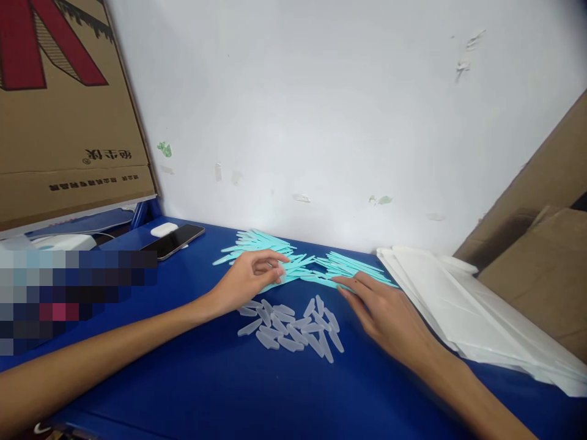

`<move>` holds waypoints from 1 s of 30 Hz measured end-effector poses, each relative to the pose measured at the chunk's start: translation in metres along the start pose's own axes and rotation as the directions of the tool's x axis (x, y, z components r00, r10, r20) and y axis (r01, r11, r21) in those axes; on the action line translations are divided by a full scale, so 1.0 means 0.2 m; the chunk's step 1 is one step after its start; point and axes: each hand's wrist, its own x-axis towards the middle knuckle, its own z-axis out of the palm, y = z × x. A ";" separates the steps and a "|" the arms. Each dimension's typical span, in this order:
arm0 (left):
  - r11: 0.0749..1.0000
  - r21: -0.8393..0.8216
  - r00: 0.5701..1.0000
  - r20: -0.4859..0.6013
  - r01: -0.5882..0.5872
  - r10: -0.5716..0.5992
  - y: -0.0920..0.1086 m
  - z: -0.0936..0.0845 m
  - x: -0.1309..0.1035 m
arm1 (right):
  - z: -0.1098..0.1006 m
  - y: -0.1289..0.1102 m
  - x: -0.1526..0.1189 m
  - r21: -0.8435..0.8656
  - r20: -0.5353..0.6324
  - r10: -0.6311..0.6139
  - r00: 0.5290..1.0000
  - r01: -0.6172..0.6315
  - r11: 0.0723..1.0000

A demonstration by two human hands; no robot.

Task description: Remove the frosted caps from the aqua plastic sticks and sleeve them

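Note:
Two heaps of thin turquoise sticks lie on the blue table, a left heap (257,241) and a right heap (348,264). My left hand (257,275) is at the front of the left heap, fingers curled, with a small frosted piece (281,275) seemingly pinched at the thumb. My right hand (380,299) is closed at the front of the right heap, thumb and fingertips on a turquoise stick (323,281) that points towards my left hand. Between my forearms lies a loose pile of frosted, translucent flat caps (293,327).
A phone (178,240) and a white case (164,230) lie at the back left, near a large cardboard box (73,122). White sheets or bags (440,305) are stacked at the right, beside brown cardboard (541,269). A white wall (321,122) stands behind the table (220,379).

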 end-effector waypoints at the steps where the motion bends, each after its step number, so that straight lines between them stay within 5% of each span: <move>1: 0.997 -0.063 0.999 0.001 0.033 -0.033 -0.01 0.00 0.01 | 0.00 0.00 0.00 0.007 -0.014 -0.015 1.000 0.016 1.000; 7: 0.965 -0.246 0.996 -0.002 0.087 -0.090 -0.03 -0.01 0.01 | -0.03 -0.02 0.01 0.030 -0.139 -0.054 0.989 0.059 0.998; 30: 0.939 -0.331 0.995 0.057 0.092 -0.077 0.03 0.02 -0.02 | -0.01 -0.05 -0.01 0.206 -0.032 0.112 0.993 -0.103 0.973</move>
